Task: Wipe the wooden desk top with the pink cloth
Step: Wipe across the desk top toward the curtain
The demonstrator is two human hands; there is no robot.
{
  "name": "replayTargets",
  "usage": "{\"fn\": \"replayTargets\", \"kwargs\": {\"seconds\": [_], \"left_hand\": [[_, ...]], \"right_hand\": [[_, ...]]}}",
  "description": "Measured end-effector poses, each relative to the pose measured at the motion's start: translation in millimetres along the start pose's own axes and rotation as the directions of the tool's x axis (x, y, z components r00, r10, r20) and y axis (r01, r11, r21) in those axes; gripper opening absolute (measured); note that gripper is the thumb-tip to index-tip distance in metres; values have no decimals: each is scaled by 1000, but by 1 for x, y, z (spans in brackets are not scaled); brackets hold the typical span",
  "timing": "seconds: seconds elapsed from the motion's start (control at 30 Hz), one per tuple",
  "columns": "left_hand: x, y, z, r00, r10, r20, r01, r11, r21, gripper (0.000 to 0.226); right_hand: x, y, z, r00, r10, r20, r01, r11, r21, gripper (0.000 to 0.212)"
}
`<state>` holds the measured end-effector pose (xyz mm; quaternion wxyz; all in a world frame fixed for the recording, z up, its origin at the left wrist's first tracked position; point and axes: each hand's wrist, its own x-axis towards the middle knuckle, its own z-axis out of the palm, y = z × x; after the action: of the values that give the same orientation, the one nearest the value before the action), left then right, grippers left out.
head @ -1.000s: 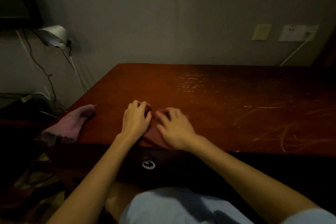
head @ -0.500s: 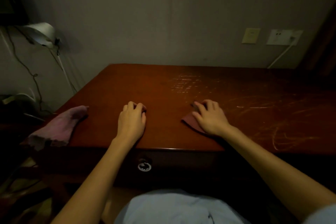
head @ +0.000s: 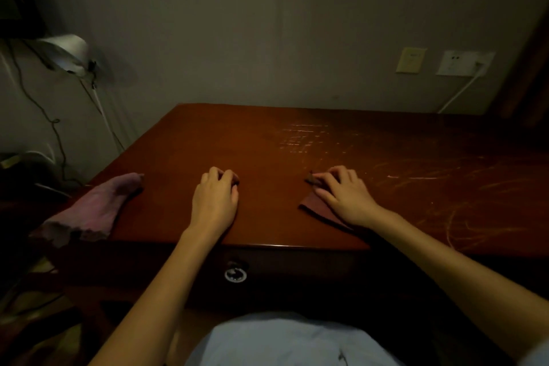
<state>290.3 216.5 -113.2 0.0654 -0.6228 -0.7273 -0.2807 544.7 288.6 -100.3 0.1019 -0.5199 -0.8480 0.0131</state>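
Observation:
The dark red-brown wooden desk top point(head: 297, 140) fills the middle of the view, and its right half is scratched. A small folded pink cloth point(head: 315, 208) lies near the front edge. My right hand point(head: 344, 196) lies on top of it with fingers spread, pressing it to the wood. The cloth's far end is bunched at my fingertips. About a hand's width to the left, my left hand point(head: 215, 202) rests on the bare wood with its fingers loosely bent and nothing in it.
A second, paler pink cloth point(head: 95, 208) hangs over the desk's front left corner. A drawer with a round metal pull point(head: 235, 274) sits under the front edge. A lamp point(head: 66, 52) and cables are at the left wall. Wall sockets point(head: 463, 64) are at the back right.
My right hand has slid the pink cloth to the right, away from my left hand. The left hand has stayed where it was and is off the cloth.

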Motion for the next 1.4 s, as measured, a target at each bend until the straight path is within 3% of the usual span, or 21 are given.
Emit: {"fn": "replayTargets", "kwargs": {"seconds": [0.27,0.33,0.4,0.47,0.53,0.6,0.67,0.7,0.9,1.1,1.17,1.3,1.4], "left_hand": [[-1,-4,-1,1000,0,-12,0,1000,-15,23],[-1,-4,-1,1000,-2,-15,1,1000,-19,23],[-1,-2,0,1000,0,-17,-1,1000,-23,24],[-1,-2,-1,1000,9,-20,-9,1000,-21,24],[0,-2,-1,1000,3,-13,-3,1000,-24,24],[-1,-3,-1,1000,0,-9,0,1000,-26,24],[0,-3,0,1000,8,-15,-9,1000,-28,24],[0,-2,0,1000,10,-18,-10,999,-31,24],[0,-3,-2,1000,1,-4,-1,1000,-17,24],[0,-7,1,1000,21,-20,-21,1000,-23,22],[-1,-5,2,999,29,-25,-30,999,-18,22],[-1,0,2,999,30,-25,-30,1000,-4,22],[0,0,1,999,27,-26,-27,1000,4,22]], "right_hand": [[30,-23,1,972,-162,-167,152,986,-74,29],[35,-25,-11,988,-83,-131,107,976,188,28],[42,-28,-27,1000,15,-24,0,849,529,30],[50,-27,-36,994,82,67,-106,744,659,29],[50,-24,-33,994,111,9,-98,837,538,25],[48,-14,-20,984,82,-160,-58,988,144,27],[48,0,-8,964,-31,-265,-34,970,-239,34],[49,6,-7,958,-65,-279,-25,951,-307,35],[53,10,-8,980,-97,-175,72,987,-145,27],[-28,-9,-15,965,-228,-128,231,973,7,45],[-42,15,-20,980,-164,-111,164,986,-9,41],[-5,58,-23,976,117,-185,-121,993,-6,27],[31,28,-9,961,165,-222,-163,986,26,30]]}}
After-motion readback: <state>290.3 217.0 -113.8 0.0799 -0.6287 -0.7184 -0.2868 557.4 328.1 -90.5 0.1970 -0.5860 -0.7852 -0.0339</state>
